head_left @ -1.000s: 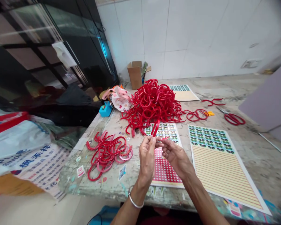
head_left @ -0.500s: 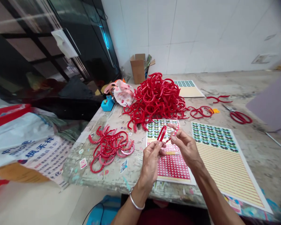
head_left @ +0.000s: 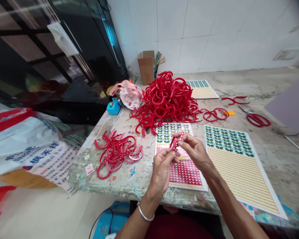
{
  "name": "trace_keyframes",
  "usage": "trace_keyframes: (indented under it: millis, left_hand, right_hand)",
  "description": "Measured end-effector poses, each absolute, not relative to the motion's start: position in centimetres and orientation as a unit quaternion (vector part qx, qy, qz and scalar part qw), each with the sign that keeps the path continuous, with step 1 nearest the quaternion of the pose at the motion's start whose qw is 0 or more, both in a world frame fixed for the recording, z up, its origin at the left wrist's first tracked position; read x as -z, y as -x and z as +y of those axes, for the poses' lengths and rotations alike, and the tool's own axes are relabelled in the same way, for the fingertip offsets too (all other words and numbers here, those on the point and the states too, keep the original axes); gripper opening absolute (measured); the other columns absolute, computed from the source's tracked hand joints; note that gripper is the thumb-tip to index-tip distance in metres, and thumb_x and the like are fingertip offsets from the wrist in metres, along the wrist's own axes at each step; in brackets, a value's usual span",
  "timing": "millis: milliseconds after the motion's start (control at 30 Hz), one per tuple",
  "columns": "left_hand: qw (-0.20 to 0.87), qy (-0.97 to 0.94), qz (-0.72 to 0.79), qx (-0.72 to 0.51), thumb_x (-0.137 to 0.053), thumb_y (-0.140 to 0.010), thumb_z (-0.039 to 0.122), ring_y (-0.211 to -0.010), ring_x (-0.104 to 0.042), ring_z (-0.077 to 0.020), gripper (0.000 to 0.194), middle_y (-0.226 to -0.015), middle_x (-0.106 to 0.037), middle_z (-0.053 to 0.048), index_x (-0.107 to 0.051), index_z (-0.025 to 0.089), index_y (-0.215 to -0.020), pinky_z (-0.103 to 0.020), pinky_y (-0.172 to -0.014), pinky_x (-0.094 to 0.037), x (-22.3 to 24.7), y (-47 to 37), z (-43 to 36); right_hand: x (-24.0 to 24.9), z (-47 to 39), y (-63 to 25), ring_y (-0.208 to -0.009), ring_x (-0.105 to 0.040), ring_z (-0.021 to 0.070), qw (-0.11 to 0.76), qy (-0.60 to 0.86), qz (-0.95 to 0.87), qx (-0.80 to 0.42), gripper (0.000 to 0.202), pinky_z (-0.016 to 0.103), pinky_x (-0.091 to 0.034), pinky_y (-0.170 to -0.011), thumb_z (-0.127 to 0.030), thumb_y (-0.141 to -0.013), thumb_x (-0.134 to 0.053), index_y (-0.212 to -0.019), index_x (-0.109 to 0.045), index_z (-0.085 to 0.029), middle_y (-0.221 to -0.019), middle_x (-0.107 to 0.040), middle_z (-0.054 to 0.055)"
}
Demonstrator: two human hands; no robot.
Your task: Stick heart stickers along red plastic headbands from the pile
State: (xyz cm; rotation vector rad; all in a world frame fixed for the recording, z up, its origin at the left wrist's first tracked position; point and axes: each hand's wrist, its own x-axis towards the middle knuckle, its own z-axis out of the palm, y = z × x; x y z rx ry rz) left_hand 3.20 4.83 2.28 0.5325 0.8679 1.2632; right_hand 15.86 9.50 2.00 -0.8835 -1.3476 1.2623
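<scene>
My left hand (head_left: 163, 164) is closed, its thumb and fingers pinching a curved red headband (head_left: 173, 144). My right hand (head_left: 195, 149) is closed on a narrow red-and-white sticker strip (head_left: 181, 136) that lies along the band's right side. Whether the strip is stuck down there I cannot tell. Beneath both hands lies a sticker sheet (head_left: 186, 176), with red-and-white strips in its lower part and green-black patterned ones at the top. Left of my hands is a loose heap of red and pink headbands (head_left: 118, 151). Behind them rises a bigger pile of red headbands (head_left: 168, 99).
To the right lies another sticker sheet (head_left: 239, 172), half peeled to its yellowish backing. Red-handled scissors (head_left: 257, 120) rest farther right. A cardboard box (head_left: 146, 69), a pink-and-white bag (head_left: 131, 96) and a small blue holder (head_left: 114, 107) stand at the back.
My right hand has come closer to my left, bringing the sticker strip against the headband. The view has tipped down slightly.
</scene>
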Motion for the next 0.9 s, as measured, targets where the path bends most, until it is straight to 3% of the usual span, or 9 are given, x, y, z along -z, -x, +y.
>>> trace_keyframes:
  millis: [900]
  left_hand:
    - [0.685, -0.246, 0.387, -0.566, -0.060, -0.079, 0.016, -0.060, -0.052, -0.0072, 0.007, -0.075, -0.063, -0.003, -0.064, 0.011, -0.079, -0.022, -0.067, -0.041, -2.20, -3.31, 4.61]
  right_hand:
    - [-1.23, 9.80, -15.61, -0.099, -0.054, 0.0175, 0.531, 0.372, -0.552, -0.524, 0.015, 0.032, -0.040, -0.087, -0.026, -0.080, -0.063, -0.072, -0.052, -0.019, -0.102, -0.060, 0.006]
